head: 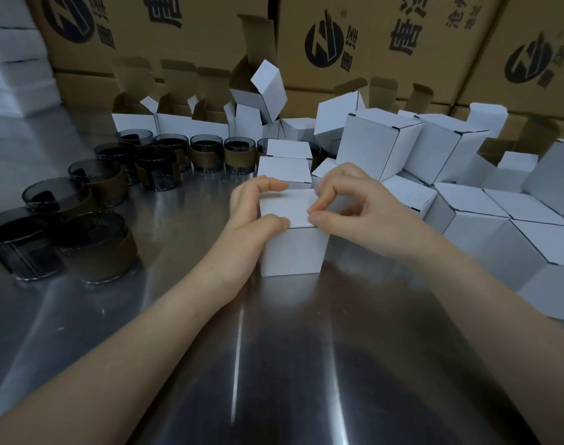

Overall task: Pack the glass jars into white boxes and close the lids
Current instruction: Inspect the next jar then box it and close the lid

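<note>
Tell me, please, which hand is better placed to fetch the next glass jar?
Probably the left hand: the glass jars stand on its side of the white box, while the right hand sits beside the closed boxes.

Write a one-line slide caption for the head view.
Left hand holds a white box on the steel table while the right hand pinches its lid; dark jars left, closed boxes right.

Steel tbl (274, 348) w/ jars (96, 248), boxes (380, 149)

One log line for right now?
step: closing lid | left hand: grips white box | right hand: pinches lid edge | glass jars: unpacked, at left
</note>
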The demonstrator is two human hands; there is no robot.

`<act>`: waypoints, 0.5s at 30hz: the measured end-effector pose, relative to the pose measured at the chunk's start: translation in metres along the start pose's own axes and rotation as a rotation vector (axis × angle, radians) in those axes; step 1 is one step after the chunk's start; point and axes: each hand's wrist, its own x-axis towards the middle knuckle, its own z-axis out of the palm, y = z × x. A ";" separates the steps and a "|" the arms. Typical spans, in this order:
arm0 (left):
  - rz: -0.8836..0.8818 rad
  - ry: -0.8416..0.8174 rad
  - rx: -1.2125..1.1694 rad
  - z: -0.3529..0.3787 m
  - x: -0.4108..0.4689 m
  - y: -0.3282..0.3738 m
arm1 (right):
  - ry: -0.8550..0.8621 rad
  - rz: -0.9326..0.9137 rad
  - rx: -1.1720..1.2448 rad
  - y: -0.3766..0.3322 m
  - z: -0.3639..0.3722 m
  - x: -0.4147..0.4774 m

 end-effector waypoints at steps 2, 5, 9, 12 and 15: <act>0.008 0.011 -0.019 -0.003 0.000 -0.004 | -0.044 0.004 -0.040 -0.002 0.005 -0.002; 0.061 0.007 -0.047 -0.007 0.000 -0.009 | -0.093 0.030 -0.132 -0.002 0.014 -0.003; 0.070 0.054 -0.073 -0.011 0.000 -0.010 | -0.027 0.000 -0.179 -0.003 0.019 -0.002; 0.067 0.145 -0.105 -0.013 0.003 -0.008 | 0.003 -0.036 -0.218 -0.010 0.016 -0.003; 0.054 0.300 -0.102 -0.016 0.006 -0.006 | 0.099 -0.053 -0.098 -0.024 0.010 -0.002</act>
